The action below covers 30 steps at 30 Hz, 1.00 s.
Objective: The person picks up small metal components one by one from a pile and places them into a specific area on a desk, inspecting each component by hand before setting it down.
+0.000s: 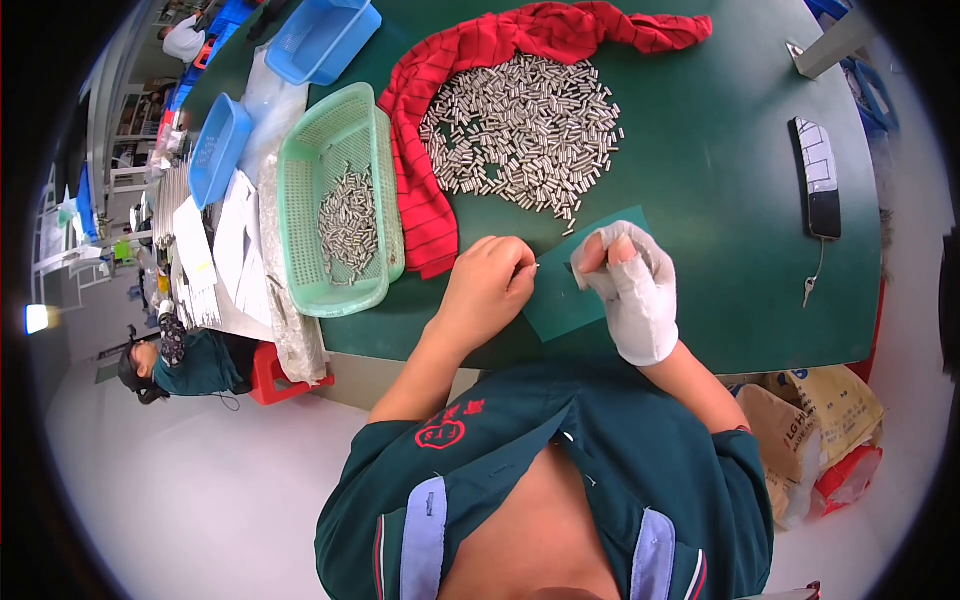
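My bare left hand (488, 287) is closed in a pinch above the green table (720, 130). A tiny bright metal piece (538, 265) shows at its fingertips. To its right my right hand (637, 292) wears a white glove that leaves the thumb and a fingertip bare. Its fingers are curled together over a thin green sheet (565, 310); whatever they hold is hidden. Beyond both hands lies a broad pile of short silver metal cylinders (525, 130), edged on the left and far side by a red checked cloth (425, 190).
Left of the cloth stands a light green basket (300, 240) containing metal cylinders. Two blue bins (320, 40) and papers (235, 235) lie farther left. A phone (820, 180) and a key (808, 292) rest at the right edge. Sacks (830, 410) stand below. Another person (195, 365) sits left.
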Motion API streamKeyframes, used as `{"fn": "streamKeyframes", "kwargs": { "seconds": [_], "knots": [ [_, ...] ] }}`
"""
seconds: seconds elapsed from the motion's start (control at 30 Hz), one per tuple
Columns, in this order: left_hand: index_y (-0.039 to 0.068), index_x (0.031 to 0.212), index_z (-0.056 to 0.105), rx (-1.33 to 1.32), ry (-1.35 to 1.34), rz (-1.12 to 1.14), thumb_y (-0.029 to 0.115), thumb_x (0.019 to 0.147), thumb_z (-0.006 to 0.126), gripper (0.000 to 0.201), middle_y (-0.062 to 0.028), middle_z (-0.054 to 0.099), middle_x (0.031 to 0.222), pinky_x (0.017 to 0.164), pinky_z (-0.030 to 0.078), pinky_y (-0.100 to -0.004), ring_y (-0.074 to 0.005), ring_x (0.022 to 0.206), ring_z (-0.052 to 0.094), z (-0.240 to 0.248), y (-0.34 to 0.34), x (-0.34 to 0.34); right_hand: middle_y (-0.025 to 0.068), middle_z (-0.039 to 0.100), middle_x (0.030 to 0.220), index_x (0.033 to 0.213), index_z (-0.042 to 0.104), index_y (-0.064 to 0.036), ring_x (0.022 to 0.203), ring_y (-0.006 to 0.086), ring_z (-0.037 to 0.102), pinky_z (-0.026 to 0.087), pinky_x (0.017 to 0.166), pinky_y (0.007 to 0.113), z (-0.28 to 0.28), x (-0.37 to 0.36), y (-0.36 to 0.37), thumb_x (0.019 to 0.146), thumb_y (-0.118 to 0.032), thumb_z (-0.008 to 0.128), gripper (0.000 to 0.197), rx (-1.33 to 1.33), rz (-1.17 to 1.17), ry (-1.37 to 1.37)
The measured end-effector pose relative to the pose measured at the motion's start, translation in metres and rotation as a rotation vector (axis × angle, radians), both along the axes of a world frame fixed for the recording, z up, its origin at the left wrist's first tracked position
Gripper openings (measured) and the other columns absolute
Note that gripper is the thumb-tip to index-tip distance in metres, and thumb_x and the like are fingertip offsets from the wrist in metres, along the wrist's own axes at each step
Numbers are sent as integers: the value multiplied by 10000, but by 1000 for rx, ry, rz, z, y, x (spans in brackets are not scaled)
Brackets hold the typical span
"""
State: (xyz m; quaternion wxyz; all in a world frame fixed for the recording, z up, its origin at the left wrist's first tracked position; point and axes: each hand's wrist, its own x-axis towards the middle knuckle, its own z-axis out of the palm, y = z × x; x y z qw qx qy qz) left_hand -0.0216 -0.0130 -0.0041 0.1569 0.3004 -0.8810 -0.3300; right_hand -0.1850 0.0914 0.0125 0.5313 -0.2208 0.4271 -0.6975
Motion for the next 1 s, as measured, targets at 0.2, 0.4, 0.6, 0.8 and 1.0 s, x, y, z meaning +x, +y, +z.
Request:
{"fn": "streamKeyframes", "kwargs": {
  "seconds": [0.2,0.4,0.6,0.8,1.0],
  "knots": [
    [30,847,565,-21,-190,-46,70,791,658,115,-114,595,768,688,468,-387,-308,751,577,3,1,-17,0,389,619,821,537,-2,607,118,349,352,629,281,8,-1,-8,993,-396,516,430,75,-20,45],
    [29,894,590,75,-147,34,68,783,684,151,-105,594,792,683,466,-372,-282,761,576,8,3,-9,-19,361,614,835,536,-17,599,119,343,352,631,290,-1,-4,-9,982,-455,512,462,67,-31,-26],
    [32,892,602,-95,-32,28,29,753,704,173,-98,599,814,670,461,-367,-284,765,570,-6,8,-9,-19,370,637,810,500,-59,593,103,320,317,622,266,-16,-10,-19,947,-636,421,598,-236,-10,-257],
    [33,859,598,-154,16,-5,-1,750,696,150,-99,597,812,671,456,-376,-292,760,565,-14,9,-10,4,350,626,718,407,-84,603,135,317,312,628,280,-10,-10,-23,984,-600,360,583,-144,-3,-281],
    [27,851,595,-162,36,-12,-11,746,695,150,-99,593,807,661,452,-377,-291,750,560,-14,9,-11,22,376,645,711,395,-76,616,147,330,303,623,282,-14,-9,-23,997,-564,371,567,-125,-8,-304]
  ]
}}
